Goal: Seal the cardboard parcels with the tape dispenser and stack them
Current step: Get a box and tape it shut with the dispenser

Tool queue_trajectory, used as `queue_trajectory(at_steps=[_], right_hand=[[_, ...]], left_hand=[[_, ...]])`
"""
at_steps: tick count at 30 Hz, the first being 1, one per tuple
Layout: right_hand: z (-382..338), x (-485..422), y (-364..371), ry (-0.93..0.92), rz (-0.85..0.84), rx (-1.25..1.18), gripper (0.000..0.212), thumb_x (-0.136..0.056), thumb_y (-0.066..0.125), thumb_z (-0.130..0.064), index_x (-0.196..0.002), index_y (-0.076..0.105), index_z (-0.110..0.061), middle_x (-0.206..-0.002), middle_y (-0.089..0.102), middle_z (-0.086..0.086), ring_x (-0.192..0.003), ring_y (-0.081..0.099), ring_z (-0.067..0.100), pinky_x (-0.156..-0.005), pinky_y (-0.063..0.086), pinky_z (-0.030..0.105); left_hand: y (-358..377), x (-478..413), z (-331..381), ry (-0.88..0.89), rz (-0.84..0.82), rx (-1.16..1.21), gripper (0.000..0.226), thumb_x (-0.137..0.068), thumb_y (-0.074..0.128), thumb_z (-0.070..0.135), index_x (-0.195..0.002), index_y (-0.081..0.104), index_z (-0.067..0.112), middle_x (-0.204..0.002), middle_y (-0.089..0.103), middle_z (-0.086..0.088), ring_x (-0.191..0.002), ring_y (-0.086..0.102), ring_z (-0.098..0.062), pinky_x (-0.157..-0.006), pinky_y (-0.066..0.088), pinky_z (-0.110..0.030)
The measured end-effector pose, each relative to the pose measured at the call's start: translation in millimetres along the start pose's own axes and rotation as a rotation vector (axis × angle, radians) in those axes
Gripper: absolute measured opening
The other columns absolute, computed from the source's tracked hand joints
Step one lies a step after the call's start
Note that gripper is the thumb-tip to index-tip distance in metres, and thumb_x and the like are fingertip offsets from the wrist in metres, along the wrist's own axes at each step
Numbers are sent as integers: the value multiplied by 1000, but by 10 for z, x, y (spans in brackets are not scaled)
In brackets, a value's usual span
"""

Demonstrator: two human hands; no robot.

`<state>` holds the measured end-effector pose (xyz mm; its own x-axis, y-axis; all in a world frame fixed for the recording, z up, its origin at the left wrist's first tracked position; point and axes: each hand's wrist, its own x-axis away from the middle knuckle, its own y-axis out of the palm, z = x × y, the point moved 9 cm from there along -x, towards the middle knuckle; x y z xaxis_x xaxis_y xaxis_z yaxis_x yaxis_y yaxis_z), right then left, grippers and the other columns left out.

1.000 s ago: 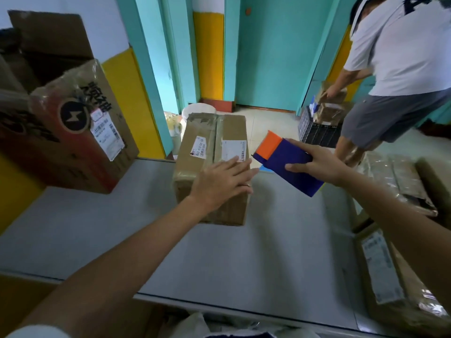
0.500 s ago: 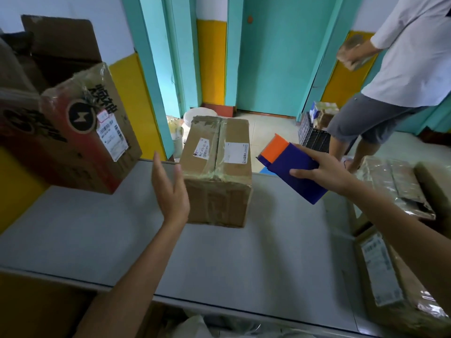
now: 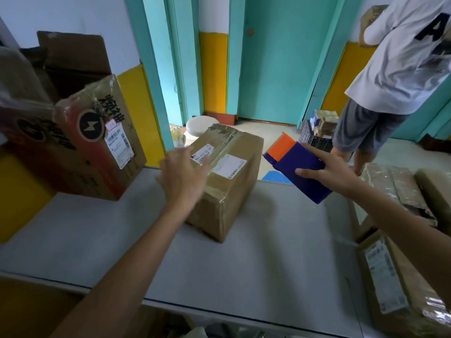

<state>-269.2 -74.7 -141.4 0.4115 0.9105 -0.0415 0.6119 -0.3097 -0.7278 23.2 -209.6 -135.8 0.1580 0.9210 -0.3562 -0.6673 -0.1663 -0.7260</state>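
A taped brown cardboard parcel (image 3: 229,181) with two white labels sits on the grey table (image 3: 219,272), turned at an angle with one corner toward me. My left hand (image 3: 183,178) lies against its left side and top edge, fingers spread and straight. My right hand (image 3: 329,170) grips a blue tape dispenser (image 3: 295,167) with an orange toothed end, held in the air just right of the parcel.
A large open box (image 3: 80,140) with a lightning logo stands at the table's left. Several wrapped parcels (image 3: 395,264) pile up along the right. A person in a white shirt (image 3: 400,69) stands by the teal door, near a crate (image 3: 317,135) of packages.
The parcel has turned from square-on to angled. My left hand shifted from the parcel's left side up onto its left top edge. The dispenser stayed about where it was.
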Motion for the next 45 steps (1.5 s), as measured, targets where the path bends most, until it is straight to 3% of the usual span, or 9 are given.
queue_trajectory(at_steps=[5,10,14,18,22,25,29,35,45], right_hand=[[-166,-11,-1,-65,-29,-6,70,-85,67,-31,-144,31,-35,-114,59,-3,-97,59,20,-86,50,39],[-336,146,-107,-102,-159,-91,59,-84,66,-20,-135,41,-36,-98,63,-15,-80,62,3,-65,48,17],[-440,216,-144,-125,-265,-141,55,-80,68,-17,-125,45,-39,-98,66,-12,-77,64,-3,-59,49,11],[-532,241,-2,-141,-342,-107,65,-70,68,-36,-128,41,-46,-99,66,-16,-88,63,1,-69,50,18],[-611,275,166,-210,-401,-101,61,-73,68,-38,-127,43,-48,-101,67,-19,-92,64,9,-80,52,31],[-717,311,275,-251,-465,-72,64,-74,72,-44,-131,41,-46,-103,66,-18,-92,64,9,-80,52,31],[-878,355,320,-293,-517,-39,69,-73,66,-44,-136,38,-44,-103,66,-19,-93,64,8,-80,53,30],[-1070,445,255,-346,-534,-109,61,-73,66,-41,-127,41,-49,-106,65,-19,-95,64,8,-80,55,29],[-1205,551,411,-397,-619,-109,59,-74,64,-37,-127,40,-46,-104,65,-21,-95,63,5,-78,55,24]], left_hand=[[676,488,301,297,-395,-504,68,-87,38,63,-146,16,36,-154,15,-5,-141,5,-34,-105,7,-72],[432,268,-105,483,-531,-277,71,-86,64,28,-140,21,44,-155,17,5,-143,3,-26,-111,3,-62],[-294,-48,-340,389,-25,-408,66,-71,67,-6,-127,58,27,-141,39,-18,-129,31,-41,-102,25,-62],[98,165,-355,23,-257,-56,52,-87,50,41,-135,46,25,-149,26,-13,-138,16,-31,-109,22,-44],[446,366,-219,57,-456,45,70,-83,58,52,-143,33,26,-158,3,2,-140,-26,-24,-114,-1,-45],[437,205,-85,210,-526,88,57,-90,53,45,-140,39,24,-157,12,2,-143,-13,-24,-115,0,-49],[132,22,339,601,-208,-116,27,-91,52,24,-106,68,9,-129,57,-15,-123,49,-34,-104,31,-56],[197,282,569,-108,-720,780,31,-99,37,33,-95,61,13,-91,63,-2,-86,60,-16,-76,48,-29],[-9,542,334,-201,-648,1009,22,-77,59,27,-92,66,13,-81,71,2,-77,67,-9,-71,54,-24]])
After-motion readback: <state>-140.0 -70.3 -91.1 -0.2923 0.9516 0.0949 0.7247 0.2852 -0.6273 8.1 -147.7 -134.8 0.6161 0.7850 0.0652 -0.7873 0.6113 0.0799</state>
